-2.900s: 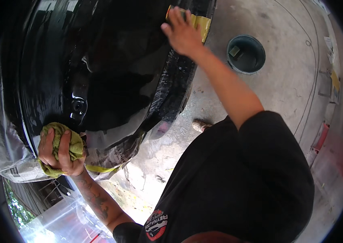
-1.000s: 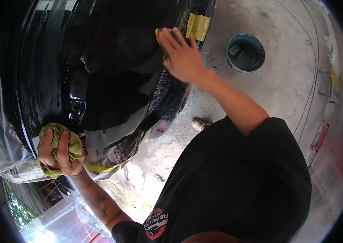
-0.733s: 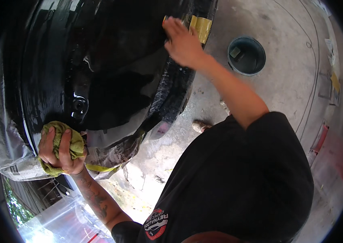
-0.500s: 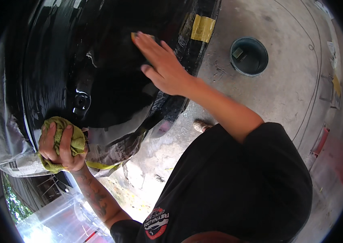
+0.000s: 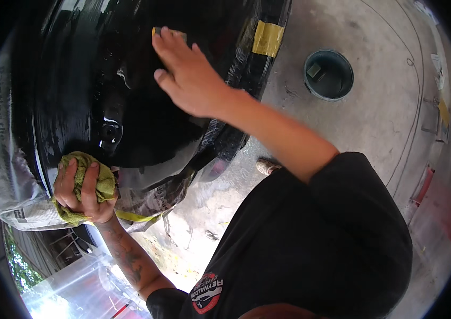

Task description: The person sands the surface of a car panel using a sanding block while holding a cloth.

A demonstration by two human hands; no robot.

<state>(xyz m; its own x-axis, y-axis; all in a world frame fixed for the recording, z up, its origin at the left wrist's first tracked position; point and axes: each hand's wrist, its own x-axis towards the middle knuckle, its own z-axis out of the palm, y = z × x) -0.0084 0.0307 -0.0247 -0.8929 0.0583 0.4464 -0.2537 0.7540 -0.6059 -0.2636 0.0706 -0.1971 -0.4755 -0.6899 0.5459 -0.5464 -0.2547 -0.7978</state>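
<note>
A glossy black car body panel (image 5: 148,106), wet in places, fills the upper left. My left hand (image 5: 79,191) is closed round a crumpled yellow-green cloth (image 5: 106,183) at the panel's lower left edge. Farther up, my right hand (image 5: 191,80) lies over a thin sanding pad (image 5: 180,36) on the black surface. Only the pad's yellowish edge and a greyish corner show past the fingers; the rest is hidden under them. A round recess (image 5: 111,130) in the panel lies between the two hands.
Yellow tape (image 5: 268,39) crosses the panel's right border. A dark bucket (image 5: 328,75) with water and a small block inside stands on the concrete floor (image 5: 363,122). Newspaper and plastic sheeting (image 5: 10,186) hang along the left and lower edges. A thin cable runs across the floor at right.
My right hand has slid up and to the left over the panel with the pad beneath it. The left hand keeps its hold on the cloth at the edge.
</note>
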